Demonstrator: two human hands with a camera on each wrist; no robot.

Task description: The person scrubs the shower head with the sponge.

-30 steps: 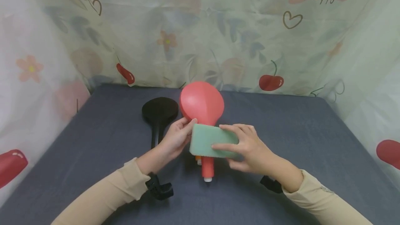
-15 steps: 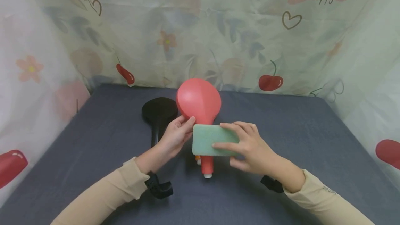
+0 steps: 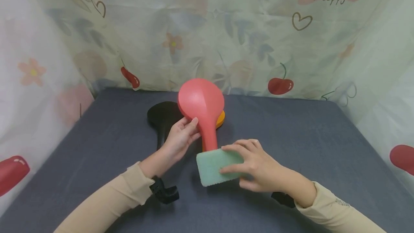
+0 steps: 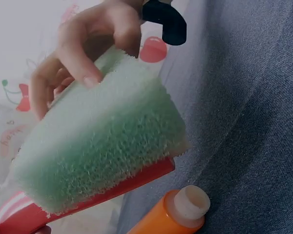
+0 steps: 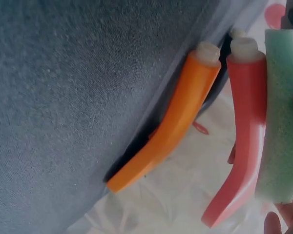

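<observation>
In the head view my left hand (image 3: 181,137) pinches a red shower head (image 3: 200,98) at its neck, thumb on the near face. My right hand (image 3: 255,164) grips a pale green sponge (image 3: 211,170), which lies against the lower handle and hides its end. The left wrist view has the sponge's porous side (image 4: 107,131) along the red handle (image 4: 151,174). A whitish connector (image 5: 244,49) tips that handle in the right wrist view. Behind it is an orange shower head (image 5: 176,122), mostly hidden from the head camera.
A black shower head (image 3: 163,114) lies on the dark grey cloth-covered table (image 3: 291,128), left of the red one and partly behind my left hand. A patterned curtain (image 3: 245,46) encloses the back and sides. Black straps with mounts (image 3: 165,191) sit on both wrists.
The red shower head has shifted up and left, its handle now slanting, and part of the orange one shows behind it. My right hand has slid the sponge down the handle and tilted it.
</observation>
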